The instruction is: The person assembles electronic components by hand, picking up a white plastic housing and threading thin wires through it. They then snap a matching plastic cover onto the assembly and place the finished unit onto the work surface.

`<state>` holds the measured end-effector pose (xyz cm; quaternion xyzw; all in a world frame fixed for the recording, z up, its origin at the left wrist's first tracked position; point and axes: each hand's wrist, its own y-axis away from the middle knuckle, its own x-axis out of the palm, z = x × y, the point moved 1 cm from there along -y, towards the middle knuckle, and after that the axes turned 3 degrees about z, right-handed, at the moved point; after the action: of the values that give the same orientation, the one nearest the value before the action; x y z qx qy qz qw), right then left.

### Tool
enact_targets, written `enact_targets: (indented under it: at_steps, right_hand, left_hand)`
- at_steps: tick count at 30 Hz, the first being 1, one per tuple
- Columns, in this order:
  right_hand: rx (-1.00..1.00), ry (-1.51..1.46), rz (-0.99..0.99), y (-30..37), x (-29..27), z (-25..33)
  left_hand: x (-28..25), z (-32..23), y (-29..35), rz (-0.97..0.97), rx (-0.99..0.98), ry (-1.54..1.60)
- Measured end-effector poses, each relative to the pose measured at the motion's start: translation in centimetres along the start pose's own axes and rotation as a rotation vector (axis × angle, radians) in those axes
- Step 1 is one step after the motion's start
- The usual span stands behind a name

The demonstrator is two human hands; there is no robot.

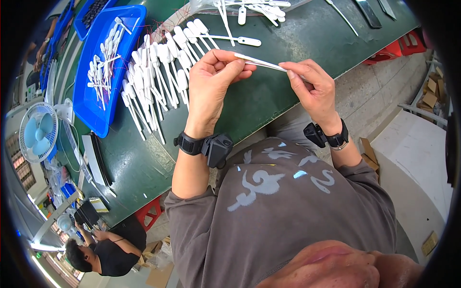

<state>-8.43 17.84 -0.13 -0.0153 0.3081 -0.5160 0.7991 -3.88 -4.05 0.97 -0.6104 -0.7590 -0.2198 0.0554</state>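
Both my hands are raised over the green table [240, 103]. Between them they hold a thin white plastic stick-shaped piece [265, 63], seen nearly edge-on. My left hand [209, 79] pinches one end between thumb and forefinger, its other fingers curled. My right hand [314, 89] pinches the opposite end, which is partly hidden by the fingertips. Beside my left hand lies a spread pile of white paddle-shaped pieces [165, 54] with oval heads and thin stems. One similar white piece [248, 42] lies just beyond my left fingers.
A blue tray [103, 126] at the left holds more white pieces and thin reddish wires. A clear plastic bag [300, 8] with white pieces lies at the far edge. A phone [368, 13] is at the far right. A small fan [39, 132] and another person [113, 247] are at left.
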Motion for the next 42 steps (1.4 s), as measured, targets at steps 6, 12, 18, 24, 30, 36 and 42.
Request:
enact_targets:
  at_steps: [6, 12, 18, 24, 30, 36, 42]
  right_hand:
    - [-0.009, 0.020, 0.013, 0.1, 0.0, 0.0]
    - [-0.005, -0.002, 0.026, 0.0, -0.1, -0.3]
    - [0.016, -0.122, 0.078, 0.2, 0.1, -1.3]
    - [0.165, -0.324, 0.120, 0.8, 0.5, -1.0]
    - [0.232, -0.410, 0.124, 0.8, 0.6, -0.8]
    - [0.277, -0.467, 0.159, 1.2, 0.6, -0.7]
    - [0.246, -0.406, 0.114, 1.2, 0.8, -0.4]
  left_hand:
    - [0.1, -0.2, 0.1, 0.008, 0.039, 0.019]
    - [0.2, -0.5, 0.1, 0.010, 0.056, 0.009]
    - [0.2, -0.5, 0.1, 0.024, 0.070, 0.021]
    - [0.2, -0.6, 0.2, 0.027, 0.088, 0.021]
    - [0.3, -0.6, 0.3, 0.047, 0.143, 0.031]
    - [0.3, -0.6, 0.6, 0.054, 0.139, 0.002]
    - [0.6, -0.3, 0.4, 0.076, 0.150, 0.013]
